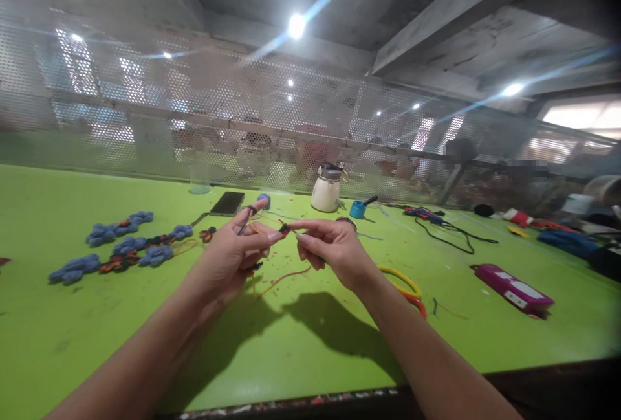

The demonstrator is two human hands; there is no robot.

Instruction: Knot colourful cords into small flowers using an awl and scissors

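My left hand pinches a small dark crochet piece between thumb and fingers. Dark and orange yarn is looped round its raised index finger. Facing it, my right hand is closed in a pinch on what looks like a thin crochet hook, mostly hidden by the fingers; its index fingertip reaches the piece. A loose orange-red strand trails on the table below. Left of my hands lie blue crocheted flowers and dark-orange ones.
On the green table are a phone, cream jug, blue pot, purple case and cables. Yellow-and-red scissors handles lie by my right forearm. A perforated screen borders the back.
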